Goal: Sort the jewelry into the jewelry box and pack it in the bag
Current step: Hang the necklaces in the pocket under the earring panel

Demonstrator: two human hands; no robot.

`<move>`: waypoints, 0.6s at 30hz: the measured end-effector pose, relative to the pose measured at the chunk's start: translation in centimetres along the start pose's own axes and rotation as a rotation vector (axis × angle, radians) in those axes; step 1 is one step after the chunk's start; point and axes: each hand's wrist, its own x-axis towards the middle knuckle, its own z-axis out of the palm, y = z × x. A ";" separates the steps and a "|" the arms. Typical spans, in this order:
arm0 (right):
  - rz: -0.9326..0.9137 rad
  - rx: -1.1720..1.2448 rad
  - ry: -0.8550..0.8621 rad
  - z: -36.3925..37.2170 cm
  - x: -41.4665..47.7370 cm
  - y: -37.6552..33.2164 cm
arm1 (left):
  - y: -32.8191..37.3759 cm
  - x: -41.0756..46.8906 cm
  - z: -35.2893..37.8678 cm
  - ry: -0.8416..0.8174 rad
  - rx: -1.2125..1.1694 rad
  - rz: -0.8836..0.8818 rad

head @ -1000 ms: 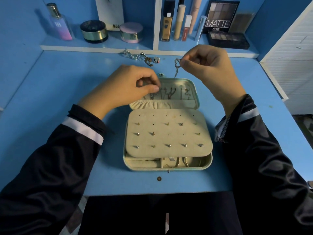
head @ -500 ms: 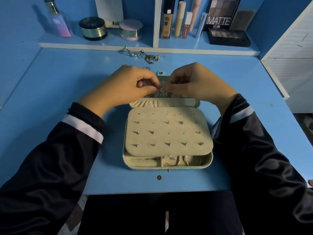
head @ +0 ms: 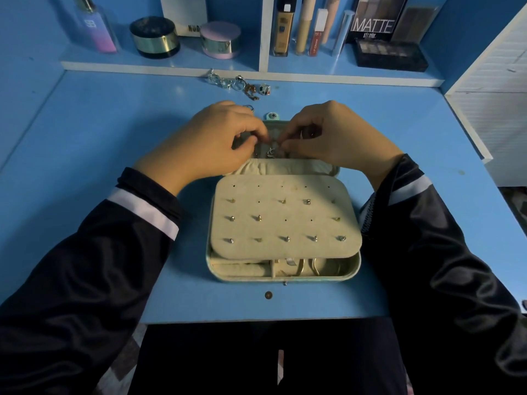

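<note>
One open jewelry box point(head: 282, 276) lies nearest you, its stud panel point(head: 285, 220) dotted with earrings. At the box's open lid your left hand point(head: 211, 146) and right hand point(head: 333, 138) meet knuckles-up, fingers curled, fingertips pinching a small silver piece point(head: 271, 151) between them. Beyond the box lies loose jewelry point(head: 236, 84); farther behind it, a palette point(head: 373, 21) reads "MATTE", a bottle point(head: 95, 27) "SEB", a white carton point(head: 185, 12) "NUD"

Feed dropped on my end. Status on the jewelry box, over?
Left hand, right hand: both pinch a silver piece at the lid of the open jewelry box. Loose jewelry behind, nothing blocking.
</note>
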 end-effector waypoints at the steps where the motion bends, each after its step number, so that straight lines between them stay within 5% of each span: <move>1: -0.005 -0.010 -0.005 0.0 0.0 0.0 | 0.0 -0.1 0.0 0.004 0.009 0.008; 18: -0.035 0.001 -0.082 -0.3 -0.3 0.0 | 0.1 -0.6 -0.5 -0.092 -0.147 0.007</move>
